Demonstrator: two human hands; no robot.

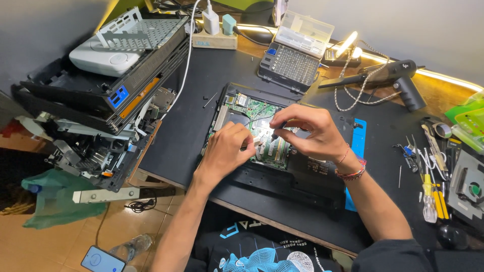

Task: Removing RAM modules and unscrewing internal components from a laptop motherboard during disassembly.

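Note:
An opened black laptop base (282, 181) lies on the dark work mat, its green circuit board (254, 110) exposed. My left hand (224, 151) rests on the board with fingers curled, fingertips pressing near a white part at its centre. My right hand (310, 132) hovers just to the right of it and pinches a small dark screwdriver (277, 132), tip pointing down at the board. Bead bracelets circle my right wrist. What lies under the fingertips is hidden.
A stack of dismantled black devices (101, 95) crowds the left edge. An open screwdriver bit case (292, 60) stands behind the laptop, with a black heat gun (398, 75) beside it. Hand tools (433, 176) and a cooling fan (471, 189) lie at the right. A phone (102, 260) lies on the floor.

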